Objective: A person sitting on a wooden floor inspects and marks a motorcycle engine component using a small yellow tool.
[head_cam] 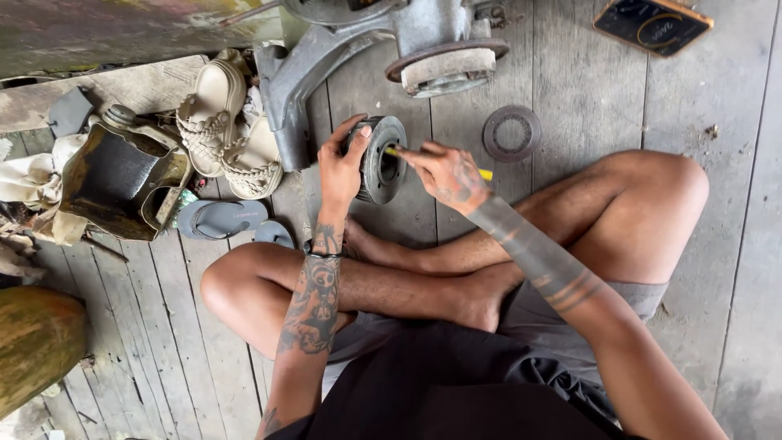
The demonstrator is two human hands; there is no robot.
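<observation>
My left hand [340, 169] grips a dark round metal drum part [384, 160], holding it on edge above the plank floor with its open face to the right. My right hand [446, 173] holds a thin tool with a yellow handle [485, 174]; its tip pokes into the drum's open centre. I sit cross-legged, knees out to both sides, with the drum just beyond my shins.
A grey metal machine body [358, 49] with a round hub [446, 67] stands straight ahead. A flat metal ring [511, 133] lies right of it. Sandals [213, 114], blue flip-flops [221, 218] and a rusty metal box [122, 183] sit left. A dark flat device [652, 24] lies far right.
</observation>
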